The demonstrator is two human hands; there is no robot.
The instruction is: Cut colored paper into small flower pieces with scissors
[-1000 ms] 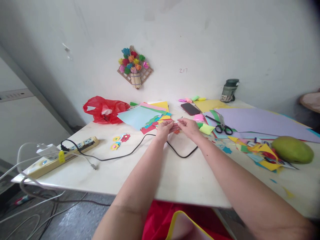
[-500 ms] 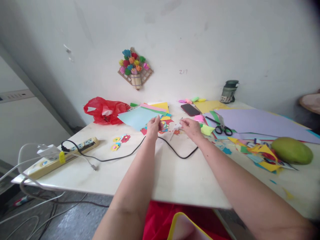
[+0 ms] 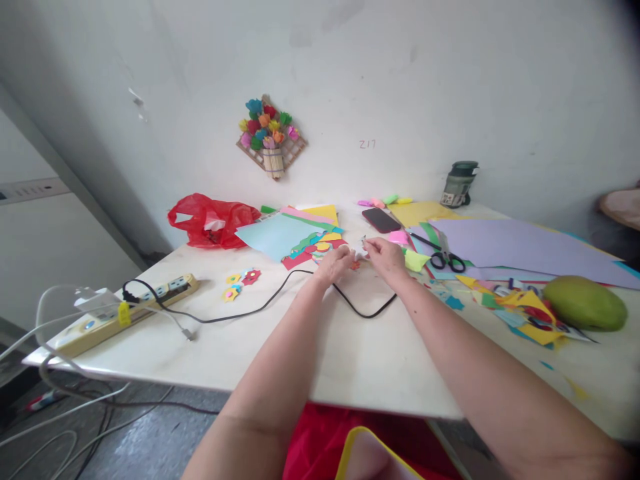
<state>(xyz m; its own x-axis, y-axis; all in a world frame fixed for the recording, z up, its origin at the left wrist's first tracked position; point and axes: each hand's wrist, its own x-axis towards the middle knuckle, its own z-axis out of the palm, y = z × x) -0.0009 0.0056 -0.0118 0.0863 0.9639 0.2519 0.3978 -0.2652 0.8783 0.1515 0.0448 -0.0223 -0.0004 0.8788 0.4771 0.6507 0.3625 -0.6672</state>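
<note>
My left hand [image 3: 336, 264] reaches to the middle of the table, its fingers bent together at a small pale piece that they mostly hide. Just right of it, my right hand [image 3: 384, 259] pinches something small and whitish; its kind is hard to make out. Behind my left hand lie colourful paper cut-outs [image 3: 324, 247] in red, yellow, green and blue. A black cord [image 3: 356, 309] runs under my left wrist towards my right forearm. Farther left on the table are small paper flowers [image 3: 232, 293] with coloured centres.
A power strip [image 3: 167, 291] with cables lies at left, near a red plastic bag [image 3: 213, 223]. Beyond my hands are a phone [image 3: 381, 220] and coloured paper sheets [image 3: 275, 237]. At right are scissors [image 3: 447, 260], paper scraps [image 3: 525, 310], a green mango [image 3: 584, 303] and a bottle [image 3: 459, 184].
My left hand has moved right and a little down, close to my right hand, uncovering the cut-outs behind it. My right hand has shifted only slightly.
</note>
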